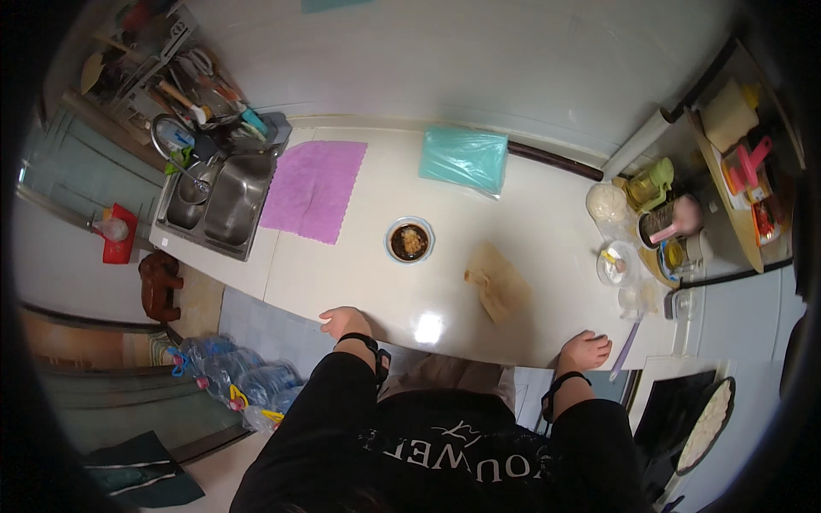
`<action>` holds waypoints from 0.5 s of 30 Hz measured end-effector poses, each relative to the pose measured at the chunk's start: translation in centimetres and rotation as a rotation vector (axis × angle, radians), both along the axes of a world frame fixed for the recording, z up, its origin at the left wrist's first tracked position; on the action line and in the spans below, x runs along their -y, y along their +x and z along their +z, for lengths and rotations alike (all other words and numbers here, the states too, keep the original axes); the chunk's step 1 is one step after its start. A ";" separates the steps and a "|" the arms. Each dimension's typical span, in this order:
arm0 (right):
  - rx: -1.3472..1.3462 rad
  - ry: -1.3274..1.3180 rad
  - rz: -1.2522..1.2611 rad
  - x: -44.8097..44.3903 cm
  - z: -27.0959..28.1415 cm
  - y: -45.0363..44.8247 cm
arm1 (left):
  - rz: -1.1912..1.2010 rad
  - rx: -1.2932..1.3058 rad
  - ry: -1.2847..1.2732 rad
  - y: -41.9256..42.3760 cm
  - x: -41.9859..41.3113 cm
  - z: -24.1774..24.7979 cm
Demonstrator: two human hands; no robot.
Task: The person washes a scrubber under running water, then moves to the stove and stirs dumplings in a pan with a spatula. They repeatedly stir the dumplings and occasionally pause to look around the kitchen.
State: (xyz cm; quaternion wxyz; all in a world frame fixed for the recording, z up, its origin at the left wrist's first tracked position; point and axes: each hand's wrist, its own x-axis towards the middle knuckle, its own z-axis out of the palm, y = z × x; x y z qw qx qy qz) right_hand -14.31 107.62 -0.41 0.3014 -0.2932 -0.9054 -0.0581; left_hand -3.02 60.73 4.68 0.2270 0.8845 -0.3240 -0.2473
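Note:
My left hand (345, 322) rests at the front edge of the white countertop (359, 282), fingers bent over the edge, holding nothing that I can see. At the same edge, further right, my right hand (586, 351) lies with fingers a little apart and nothing in it, close to a long purple-handled utensil (626, 349). Between and beyond the hands stands a small bowl (409, 240) of dark sauce with a pale chopped heap in it. A crumpled brown paper or cloth piece (499, 282) lies to its right.
A purple cloth (315, 191) lies beside the steel sink (236, 199). A teal plastic-wrapped packet (464, 160) is at the wall. Jars, a clear bowl (617, 264) and a round dough-like ball (607, 202) crowd the right. A pan (707, 426) sits lower right; water bottles (240, 375) stand lower left.

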 end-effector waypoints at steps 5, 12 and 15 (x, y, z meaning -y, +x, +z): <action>0.026 -0.020 -0.043 0.2 0.1 0.0 | 0.040 -0.017 0.021 -0.1 0.1 -0.4; 0.021 -0.036 -0.010 0.4 0.4 0.0 | 0.103 0.009 0.052 -0.3 0.2 0.0; 0.004 -0.037 -0.003 0.3 0.3 0.0 | 0.087 0.021 0.054 -0.2 0.2 -0.1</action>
